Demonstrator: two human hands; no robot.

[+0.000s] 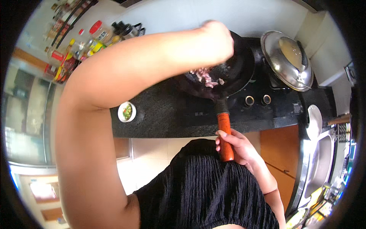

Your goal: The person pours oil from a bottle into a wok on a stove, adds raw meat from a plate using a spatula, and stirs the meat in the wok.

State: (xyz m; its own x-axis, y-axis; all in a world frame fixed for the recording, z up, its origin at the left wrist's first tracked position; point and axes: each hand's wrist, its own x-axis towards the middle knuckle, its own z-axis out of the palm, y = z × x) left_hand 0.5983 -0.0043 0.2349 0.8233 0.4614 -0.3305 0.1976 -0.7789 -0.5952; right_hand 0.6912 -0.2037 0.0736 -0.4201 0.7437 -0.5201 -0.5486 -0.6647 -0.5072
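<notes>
A black wok (243, 68) sits on the cooktop, its orange-red wooden handle (224, 123) pointing towards me. My right hand (237, 143) is wrapped around that handle near its end. Sliced pinkish meat (206, 77) lies inside the wok, bunched at its left. My left arm reaches across from the left, and my left hand (218, 40), bent and slightly blurred, is over the far side of the wok. Its fingers and anything in them are hidden behind the back of the hand.
A small white bowl of chopped green and red peppers (126, 112) is on the dark counter (160, 114). Bottles and jars (101, 31) line the back left. A domed steel lid (286, 60) covers the right burner, near two knobs (258, 100). The sink (318, 169) is at right.
</notes>
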